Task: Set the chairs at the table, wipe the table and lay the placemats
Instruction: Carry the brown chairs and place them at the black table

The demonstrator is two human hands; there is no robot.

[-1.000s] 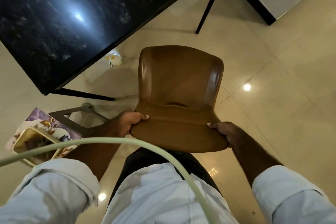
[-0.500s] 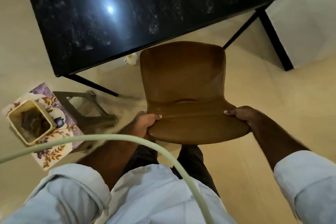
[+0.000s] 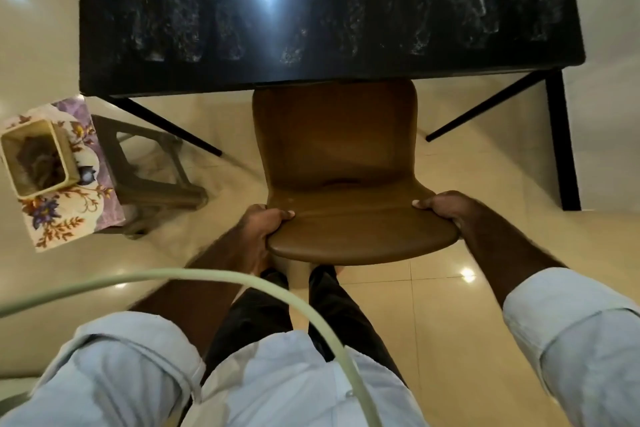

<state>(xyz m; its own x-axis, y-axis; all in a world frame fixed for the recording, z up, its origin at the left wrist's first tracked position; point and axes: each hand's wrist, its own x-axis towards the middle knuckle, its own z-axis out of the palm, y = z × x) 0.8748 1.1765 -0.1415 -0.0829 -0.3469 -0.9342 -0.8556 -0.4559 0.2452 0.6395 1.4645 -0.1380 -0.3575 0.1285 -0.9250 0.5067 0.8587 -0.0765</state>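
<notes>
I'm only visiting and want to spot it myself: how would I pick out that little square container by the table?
Start at the black table, then look off its near left corner to the low brown stool. A flowered cloth lies on it, and the container stands on that: cream, square-mouthed, something dark inside, the only vessel there.

The chair (image 3: pixel 339 156) is tan brown. The worktop (image 3: pixel 346 10) is black, veined with white marbling. The floor (image 3: pixel 460 329) is cream tile. A cream mat (image 3: pixel 52 218) bears purple and orange flowers. The sleeves (image 3: pixel 581 340) are pale blue.
</notes>
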